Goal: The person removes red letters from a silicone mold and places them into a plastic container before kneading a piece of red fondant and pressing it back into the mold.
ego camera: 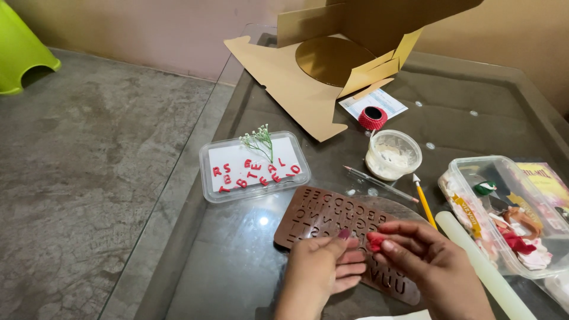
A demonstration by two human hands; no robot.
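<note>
A brown letter mould (323,216) lies on the glass table (237,261) in front of me. My left hand (323,268) rests on the mould with fingers curled against it. My right hand (424,261) pinches a small lump of red paste (375,242) over the mould, beside my left fingertips. To the left sits a clear plastic lid (255,166) carrying several red moulded letters and a sprig of small white flowers (259,140).
A round tub of white powder (392,154), a red ribbon spool (372,118), a thin tool (379,184), a yellow pencil (424,201) and a pale rolling pin (483,266) lie to the right. A clear box of coloured paste (510,219) stands at far right. An open cardboard box (332,65) is at the back.
</note>
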